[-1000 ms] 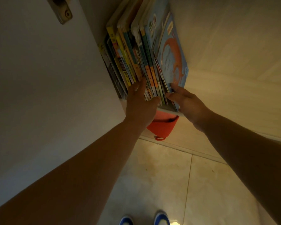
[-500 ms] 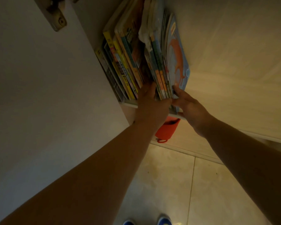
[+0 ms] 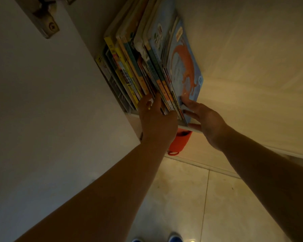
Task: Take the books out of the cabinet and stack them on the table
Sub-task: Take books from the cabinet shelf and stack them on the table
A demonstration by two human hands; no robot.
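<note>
My left hand (image 3: 155, 117) has its fingers pushed in among the books (image 3: 147, 63) standing on the shelf (image 3: 192, 128), thumb outside, while my right hand (image 3: 204, 119) lies spread against the blue outer cover. A red pouch (image 3: 179, 143) hangs just below both hands.

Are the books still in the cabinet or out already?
In: the books stand on the shelf, both hands at their spines.

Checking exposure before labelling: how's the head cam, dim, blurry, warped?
Head view: dim and warm-toned, both forearms nearly silhouetted; left hand and right hand dark against the books, spines still readable; wide-angle stretch bends the cabinet door; slight softness, no glare.
</note>
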